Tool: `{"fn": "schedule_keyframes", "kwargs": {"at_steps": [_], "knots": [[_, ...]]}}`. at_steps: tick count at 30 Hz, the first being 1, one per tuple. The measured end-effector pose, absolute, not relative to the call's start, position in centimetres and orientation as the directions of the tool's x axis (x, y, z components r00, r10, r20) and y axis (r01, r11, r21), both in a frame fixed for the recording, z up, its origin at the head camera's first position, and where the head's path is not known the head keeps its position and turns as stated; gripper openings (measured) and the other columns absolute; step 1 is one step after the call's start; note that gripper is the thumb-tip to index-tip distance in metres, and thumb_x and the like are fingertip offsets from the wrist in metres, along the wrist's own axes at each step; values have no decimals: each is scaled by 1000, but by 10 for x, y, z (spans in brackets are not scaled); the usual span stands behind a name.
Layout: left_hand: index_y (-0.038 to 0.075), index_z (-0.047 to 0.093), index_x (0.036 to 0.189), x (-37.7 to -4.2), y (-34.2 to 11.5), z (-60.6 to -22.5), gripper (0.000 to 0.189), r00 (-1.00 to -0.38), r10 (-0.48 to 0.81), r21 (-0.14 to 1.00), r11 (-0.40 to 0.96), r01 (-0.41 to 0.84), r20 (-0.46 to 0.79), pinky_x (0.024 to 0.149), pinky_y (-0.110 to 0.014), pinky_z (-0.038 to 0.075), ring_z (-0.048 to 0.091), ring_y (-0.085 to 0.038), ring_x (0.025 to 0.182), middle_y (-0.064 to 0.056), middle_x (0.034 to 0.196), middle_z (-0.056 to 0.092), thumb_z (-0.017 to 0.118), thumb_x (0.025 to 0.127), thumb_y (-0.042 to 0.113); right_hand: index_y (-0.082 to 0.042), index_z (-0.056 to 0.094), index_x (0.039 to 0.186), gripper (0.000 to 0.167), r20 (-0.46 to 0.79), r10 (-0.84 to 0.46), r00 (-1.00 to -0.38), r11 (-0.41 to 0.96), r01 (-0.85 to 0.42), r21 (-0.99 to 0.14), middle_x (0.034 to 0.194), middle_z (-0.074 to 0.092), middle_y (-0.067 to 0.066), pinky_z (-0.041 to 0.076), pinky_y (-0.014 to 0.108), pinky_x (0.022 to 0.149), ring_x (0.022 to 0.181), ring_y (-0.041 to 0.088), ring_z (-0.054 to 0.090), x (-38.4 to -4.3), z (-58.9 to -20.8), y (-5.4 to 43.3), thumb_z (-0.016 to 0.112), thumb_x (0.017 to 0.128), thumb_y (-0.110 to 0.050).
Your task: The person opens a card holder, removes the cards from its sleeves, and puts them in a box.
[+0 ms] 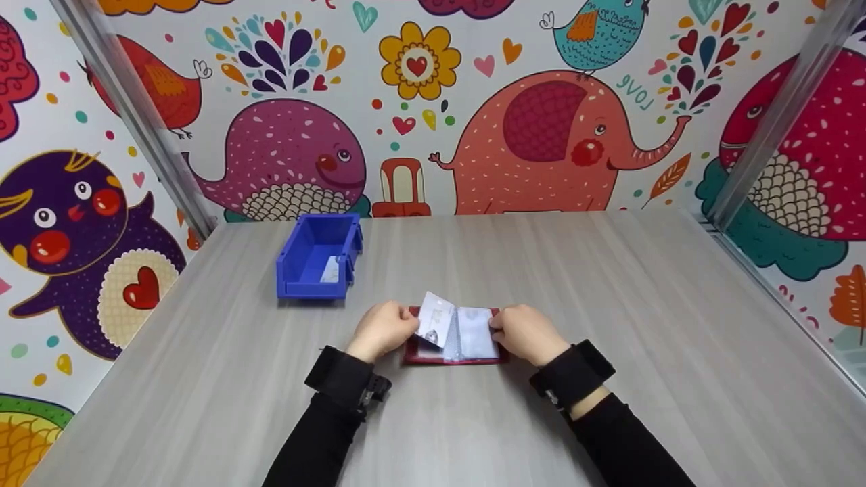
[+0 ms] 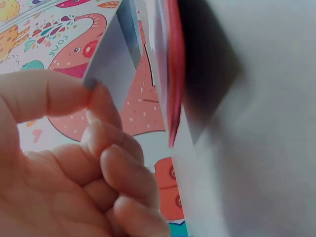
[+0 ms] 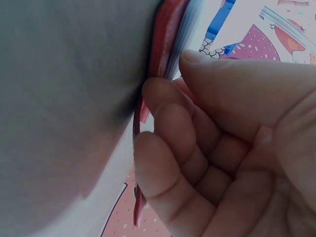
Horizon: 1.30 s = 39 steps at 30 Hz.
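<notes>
My left grip (image 1: 387, 330) is closed in a pinch on a white card (image 1: 435, 323), thumb and forefinger taking it by its outer edge. The card tilts over the left half of the open red card holder (image 1: 411, 353), raised off it along at least one side; I can't tell whether any edge sits inside the clear pocket there. My right grip (image 1: 531, 333) is clamped on the right edge of the red card holder, thumb over the clear sleeves (image 1: 475, 333) and fingers bent against the cover side. The holder itself lies spread on the surface (image 1: 609, 291), between my two hands

To do this part well, I judge I should let the right grip anchor the holder so it doesn't skid, while the left lines the card's edge up square with the pocket mouth. A light pinch suits it: too hard and the card may bow, and a tilted corner could snag the soft plastic

Beyond the holder and to its left, well apart, stands a blue bin (image 1: 314, 291) with a pale piece (image 1: 331, 269) inside; farther behind the holder rises a wall printed with cartoon animals (image 1: 541, 176)
</notes>
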<state>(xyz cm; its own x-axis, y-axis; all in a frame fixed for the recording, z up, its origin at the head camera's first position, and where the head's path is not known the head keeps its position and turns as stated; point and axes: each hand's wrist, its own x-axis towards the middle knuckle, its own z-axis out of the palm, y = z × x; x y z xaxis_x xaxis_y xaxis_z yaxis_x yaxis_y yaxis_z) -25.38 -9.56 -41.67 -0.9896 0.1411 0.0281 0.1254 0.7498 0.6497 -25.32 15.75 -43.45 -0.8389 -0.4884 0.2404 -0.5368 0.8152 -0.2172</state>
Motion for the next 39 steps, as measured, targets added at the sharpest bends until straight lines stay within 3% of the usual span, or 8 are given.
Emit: {"fn": "schedule_keyframes", "kwargs": {"at_steps": [6, 10, 16, 19, 26, 35, 39], "knots": [[19, 37, 53, -255, -110, -413, 34, -996, 63, 658, 747, 90, 64, 52, -28, 29, 38, -14, 51, 6, 53, 37, 55, 81, 13, -1, 72, 82, 6, 233, -484, -844, 819, -530, -219, 76, 66, 13, 52, 45, 67, 70, 29, 62, -253, -434, 157, 77, 80, 1], [16, 49, 57, -258, -121, -410, 26, -995, -8, 658, 751, 63, 104, 58, -32, 38, 48, -17, 58, 3, 59, 50, 56, 82, 14, -2, 72, 84, 5, 209, -476, -854, 828, -515, -221, 76, 66, 13, 51, 44, 69, 69, 28, 60, -253, -435, 156, 76, 82, 0], [6, 68, 79, -262, -137, -404, 16, -987, -96, 671, 741, 14, 127, 75, -42, 48, 62, -27, 77, -8, 84, 68, 57, 84, 16, -2, 72, 84, 4, 194, -461, -866, 838, -497, -227, 77, 66, 13, 51, 44, 70, 69, 28, 59, -254, -435, 155, 76, 83, -1], [5, 68, 81, -263, -145, -402, 17, -981, -117, 676, 737, 16, 151, 77, -44, 48, 63, -29, 80, -10, 87, 68, 56, 85, 16, -2, 73, 85, 4, 189, -456, -869, 841, -491, -228, 78, 66, 13, 51, 44, 70, 70, 28, 59, -254, -436, 155, 76, 83, -2], [8, 58, 68, -266, -162, -397, 24, -969, -154, 662, 750, 11, 190, 73, -45, 46, 60, -31, 75, -11, 78, 63, 54, 90, 16, -1, 74, 87, 4, 179, -449, -875, 844, -481, -237, 80, 67, 14, 51, 43, 71, 71, 27, 59, -255, -436, 155, 76, 84, -1], [-2, 66, 79, -271, -174, -402, 23, -924, -267, 676, 737, -14, 272, 76, -52, 46, 63, -41, 85, -23, 92, 68, 54, 92, 13, -1, 75, 90, 7, 182, -454, -872, 841, -487, -235, 82, 68, 14, 52, 44, 72, 73, 28, 61, -255, -436, 155, 75, 84, -1], [-5, 67, 84, -272, -178, -403, 24, -912, -290, 679, 733, -17, 290, 80, -54, 46, 63, -44, 91, -26, 97, 68, 54, 93, 12, -2, 72, 84, 4, 195, -462, -865, 835, -498, -233, 77, 66, 12, 51, 43, 69, 69, 25, 58, -254, -435, 156, 75, 82, 0]]}}
